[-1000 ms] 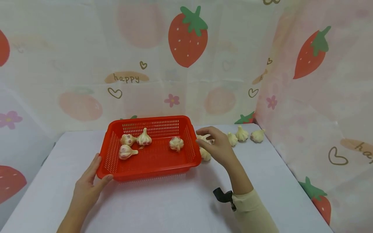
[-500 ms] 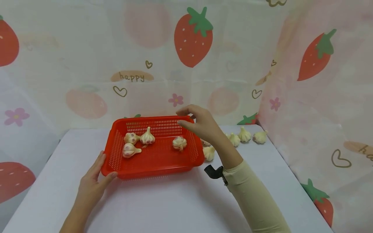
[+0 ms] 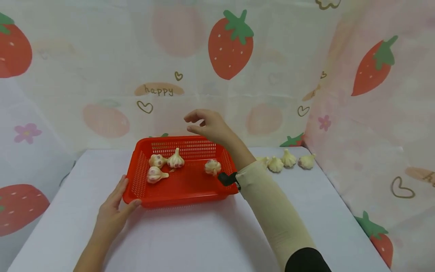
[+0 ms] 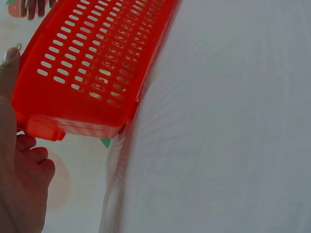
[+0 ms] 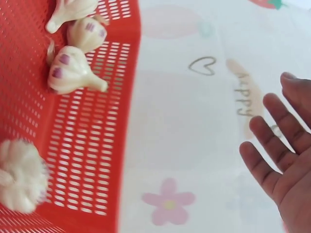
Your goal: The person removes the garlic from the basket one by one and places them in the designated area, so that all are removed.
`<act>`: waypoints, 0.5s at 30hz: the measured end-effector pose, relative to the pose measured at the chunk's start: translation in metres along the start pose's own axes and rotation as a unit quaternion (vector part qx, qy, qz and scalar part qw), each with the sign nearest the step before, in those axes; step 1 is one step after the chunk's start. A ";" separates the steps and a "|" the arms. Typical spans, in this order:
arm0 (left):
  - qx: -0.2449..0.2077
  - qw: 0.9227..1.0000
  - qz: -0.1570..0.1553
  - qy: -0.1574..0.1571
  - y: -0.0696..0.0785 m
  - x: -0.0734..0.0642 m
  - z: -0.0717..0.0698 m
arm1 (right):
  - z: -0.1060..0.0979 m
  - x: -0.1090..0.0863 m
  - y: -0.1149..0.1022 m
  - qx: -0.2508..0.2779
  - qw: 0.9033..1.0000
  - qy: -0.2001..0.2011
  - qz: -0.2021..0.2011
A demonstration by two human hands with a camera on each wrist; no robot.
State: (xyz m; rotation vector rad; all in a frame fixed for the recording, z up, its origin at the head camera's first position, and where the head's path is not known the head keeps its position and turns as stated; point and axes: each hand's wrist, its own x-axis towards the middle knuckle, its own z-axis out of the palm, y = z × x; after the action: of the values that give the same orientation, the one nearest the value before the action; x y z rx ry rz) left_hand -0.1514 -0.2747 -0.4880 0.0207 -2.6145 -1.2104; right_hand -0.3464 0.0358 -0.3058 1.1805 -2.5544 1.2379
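Note:
A red plastic basket [image 3: 183, 190] with slotted walls stands on the white table. My left hand [image 3: 112, 215] grips its near left corner, the thumb at the front rim and the fingers along the left side. In the left wrist view, the left hand [image 4: 22, 179] has its fingers below the basket rim. Inside lie three garlic bulbs [image 3: 175, 159] grouped at the left and another garlic bulb [image 3: 212, 167] at the right. My right hand [image 3: 210, 126] hovers above the far rim, holding nothing. Its fingers look relaxed in the right wrist view [image 5: 291, 165].
Several garlic bulbs [image 3: 289, 158] sit in a row on the table [image 3: 306, 211], right of the basket. My right forearm hides part of that row. Strawberry-patterned cloth [image 3: 265, 68] hangs behind the table and along its sides.
My right hand has moved left and upward from beside the basket's right end to above its far rim. The left hand keeps its hold on the basket. The head view has shifted slightly.

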 end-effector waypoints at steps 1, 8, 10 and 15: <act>0.000 1.000 0.002 0.001 0.000 0.000 0.000 | 0.002 0.003 0.003 0.001 1.000 -0.004 0.003; 0.005 1.000 0.013 0.009 0.005 -0.001 -0.003 | 0.022 0.019 0.025 0.023 0.999 -0.024 0.037; 0.002 1.000 0.010 0.006 0.005 -0.001 -0.002 | 0.027 0.022 0.030 0.031 0.998 -0.024 0.047; 0.008 1.000 0.004 0.004 0.005 0.000 -0.001 | 0.041 0.025 0.045 0.045 0.996 -0.029 0.070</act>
State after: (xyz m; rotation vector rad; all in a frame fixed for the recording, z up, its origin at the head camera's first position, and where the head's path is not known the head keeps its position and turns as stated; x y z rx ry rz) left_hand -0.1503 -0.2718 -0.4837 0.0177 -2.6160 -1.1838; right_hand -0.3832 0.0096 -0.3531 1.0854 -2.6905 1.3824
